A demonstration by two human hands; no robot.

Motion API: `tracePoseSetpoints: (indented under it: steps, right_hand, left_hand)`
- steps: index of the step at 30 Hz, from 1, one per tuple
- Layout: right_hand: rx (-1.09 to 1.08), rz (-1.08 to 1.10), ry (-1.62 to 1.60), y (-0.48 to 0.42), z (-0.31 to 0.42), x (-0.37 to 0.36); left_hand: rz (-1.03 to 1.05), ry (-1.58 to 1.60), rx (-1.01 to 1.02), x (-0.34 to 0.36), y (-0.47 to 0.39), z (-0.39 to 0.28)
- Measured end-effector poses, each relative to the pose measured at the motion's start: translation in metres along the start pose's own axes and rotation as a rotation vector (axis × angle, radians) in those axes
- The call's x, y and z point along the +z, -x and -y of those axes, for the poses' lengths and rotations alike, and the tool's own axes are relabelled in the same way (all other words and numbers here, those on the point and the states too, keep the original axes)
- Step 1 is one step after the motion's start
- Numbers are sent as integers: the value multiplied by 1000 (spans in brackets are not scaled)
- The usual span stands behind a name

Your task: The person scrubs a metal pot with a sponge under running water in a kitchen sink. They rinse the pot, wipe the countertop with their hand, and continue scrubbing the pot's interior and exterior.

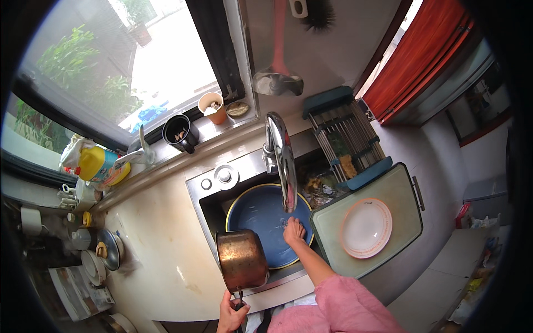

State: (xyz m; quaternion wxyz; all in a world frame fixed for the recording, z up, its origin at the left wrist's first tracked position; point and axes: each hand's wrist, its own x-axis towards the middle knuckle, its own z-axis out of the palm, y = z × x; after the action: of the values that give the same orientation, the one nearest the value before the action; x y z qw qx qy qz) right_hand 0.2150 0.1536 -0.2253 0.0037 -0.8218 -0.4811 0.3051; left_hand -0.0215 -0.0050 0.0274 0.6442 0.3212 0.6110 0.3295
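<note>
My left hand is closed around the dark handle of a metal saucepan. The pan, with brown stains on its outside, is tipped sideways over the sink's front left edge, overlapping a blue basin with a yellow rim. Inside the basin's right side is my right hand, fingers curled; whether it holds something is hidden. A chrome faucet arches above the basin. To the right, a white plate with an orange rim lies on a pale green cutting board.
A slatted metal rack with blue-green ends spans the sink's back right. Food scraps lie beneath it. On the window ledge stand a black mug, an orange cup and a yellow bottle. A lidded pot sits far left.
</note>
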Motion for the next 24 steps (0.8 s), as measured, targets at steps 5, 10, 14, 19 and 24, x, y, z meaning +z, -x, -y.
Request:
tracePoseSetpoints:
  steps: [5,10,14,19,24]
  right_hand:
    - [-211,402,171,12,-17,32]
    - [-133,77,-329,16,-10,0]
    - [-269,-105,-778,50,38,-83]
    - [-723,-189,-758,124,77,-166]
    - [-747,-229,-608,101,73,-162]
  left_hand:
    - [91,25,-242,1,-18,-25]
    - [83,17,-229,1,-23,-17]
    - [75,39,-206,4,-32,-15]
    - [53,-28,-235,15,-43,-24]
    - [83,-76,-228,24,-39,-37]
